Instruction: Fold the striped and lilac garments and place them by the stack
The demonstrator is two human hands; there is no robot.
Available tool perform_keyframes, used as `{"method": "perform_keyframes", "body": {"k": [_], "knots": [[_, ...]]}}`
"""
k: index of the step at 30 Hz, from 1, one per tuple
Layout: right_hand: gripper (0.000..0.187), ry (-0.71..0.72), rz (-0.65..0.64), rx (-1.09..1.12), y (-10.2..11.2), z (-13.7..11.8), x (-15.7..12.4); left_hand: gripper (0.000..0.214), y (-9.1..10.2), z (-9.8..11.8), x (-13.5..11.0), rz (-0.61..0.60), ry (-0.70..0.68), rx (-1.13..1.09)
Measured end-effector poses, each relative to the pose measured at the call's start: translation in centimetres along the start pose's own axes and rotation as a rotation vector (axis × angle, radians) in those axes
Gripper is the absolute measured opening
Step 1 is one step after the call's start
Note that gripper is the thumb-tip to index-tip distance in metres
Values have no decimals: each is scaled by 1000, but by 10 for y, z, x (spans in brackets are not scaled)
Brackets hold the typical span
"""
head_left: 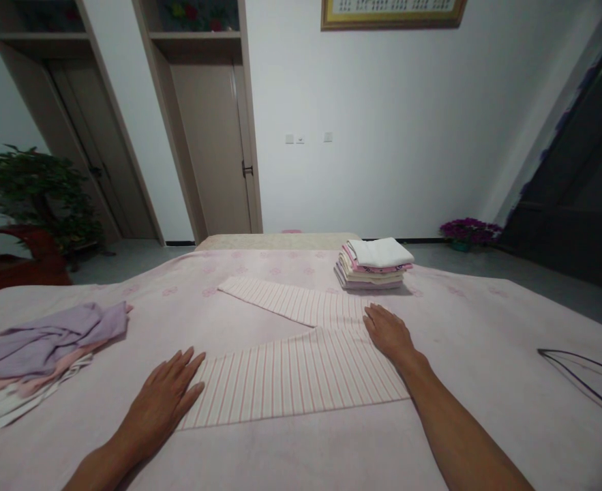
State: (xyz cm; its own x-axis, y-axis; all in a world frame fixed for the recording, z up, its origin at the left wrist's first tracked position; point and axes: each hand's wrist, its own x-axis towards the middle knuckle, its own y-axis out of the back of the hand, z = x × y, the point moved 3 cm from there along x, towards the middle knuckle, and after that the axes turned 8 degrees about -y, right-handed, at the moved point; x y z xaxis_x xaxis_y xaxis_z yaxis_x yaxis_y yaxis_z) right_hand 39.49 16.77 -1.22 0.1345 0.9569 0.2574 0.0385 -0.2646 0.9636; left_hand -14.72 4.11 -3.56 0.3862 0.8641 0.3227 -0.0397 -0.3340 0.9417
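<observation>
Fingers (185,365) of the left hand (165,399) lie spread and flat, gripping nothing, on the near left corner of the striped cloth (290,375). The right hand (390,334) rests equally released on its far right edge. The cloth lies flat in the middle of the bed (485,327), its long axis running left to right, with a folded strip angling off far left. Just beyond the right hand stands a stack of folded cloths (375,264). A heap of loose cloths (39,348) lies well apart on the left.
</observation>
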Motion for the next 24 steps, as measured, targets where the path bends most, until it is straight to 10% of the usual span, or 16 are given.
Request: {"method": "perform_keyframes", "body": {"k": [5, 12, 24], "knots": [[46, -8, -1, 3, 0, 0, 0, 44, 15, 13, 8, 132, -157, -31], [46, -10, 11, 8, -4, 2, 1, 40, 48, 85, 36, 247, -402, -275], [46, -2, -11, 43, 1, 4, 2, 62, 39, 170, 99, -251, -483, -469]]}}
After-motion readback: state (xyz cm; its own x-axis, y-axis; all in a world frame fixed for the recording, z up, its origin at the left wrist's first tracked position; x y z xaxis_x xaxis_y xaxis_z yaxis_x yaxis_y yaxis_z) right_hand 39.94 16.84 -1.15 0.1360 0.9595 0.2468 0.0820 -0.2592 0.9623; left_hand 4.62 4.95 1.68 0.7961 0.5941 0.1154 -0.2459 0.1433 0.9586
